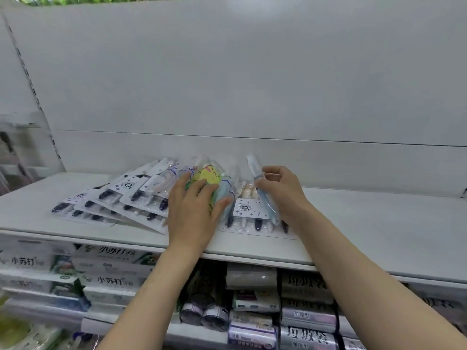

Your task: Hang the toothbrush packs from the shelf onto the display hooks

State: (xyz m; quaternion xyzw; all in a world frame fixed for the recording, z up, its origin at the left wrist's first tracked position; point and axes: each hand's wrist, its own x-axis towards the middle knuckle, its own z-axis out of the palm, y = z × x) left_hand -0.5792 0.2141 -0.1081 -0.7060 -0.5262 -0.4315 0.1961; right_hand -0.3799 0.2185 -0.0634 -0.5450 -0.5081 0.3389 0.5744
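— Where are the toothbrush packs (pixel 118 198) at this point?

— All on the white shelf (pixel 366 223), none hung. Most lie in a fanned, overlapping heap on the left, with one flat multi-brush pack (pixel 252 215) to the right of it. No display hooks are in view — only the plain white back panel (pixel 227 72) above.

— And the hands?

— The left hand (pixel 194 210) lies spread with straight fingers on a yellow-and-green pack (pixel 209 179) in the middle of the heap, thumb out to the side; I'd judge it is steadying the slippery pile. The right hand (pixel 280 190) has its fingers curled round a single blue toothbrush pack (pixel 260 188), tilted up off the flat pack beneath — probably lifting one free so it comes away alone.

— Anything holding goods below?

— The lower shelf (pixel 151 327) carries toothpaste boxes (pixel 108 263) stacked on the left and rolled bag packs (pixel 308 317) in rows to the right. No bins or trays that I can see; the goods sit straight on the shelves.
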